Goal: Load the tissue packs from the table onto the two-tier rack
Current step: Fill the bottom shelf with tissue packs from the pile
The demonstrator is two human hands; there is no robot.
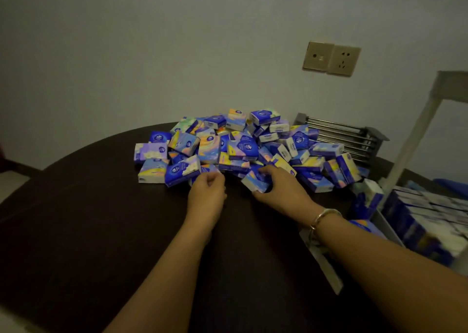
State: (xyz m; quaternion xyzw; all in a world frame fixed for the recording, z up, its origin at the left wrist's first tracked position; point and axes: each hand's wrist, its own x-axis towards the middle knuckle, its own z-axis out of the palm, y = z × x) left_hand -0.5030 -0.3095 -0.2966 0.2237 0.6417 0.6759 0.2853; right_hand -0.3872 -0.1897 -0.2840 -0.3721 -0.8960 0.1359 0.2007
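A heap of several blue and pastel tissue packs (243,147) lies on the dark round table (101,218). My left hand (206,193) is at the heap's front edge, fingers curled around a blue pack (206,169). Just to its right, my right hand (278,188) grips a blue and white pack (254,180) between thumb and fingers. The two-tier rack (405,155) stands at the right edge. Its lower tier holds rows of upright packs (430,218).
A metal wire rack (339,135) lies behind the heap near the wall. A double wall socket (331,57) is above it. One pack (367,201) stands upright beside the two-tier rack. My right wrist wears a bracelet (321,218).
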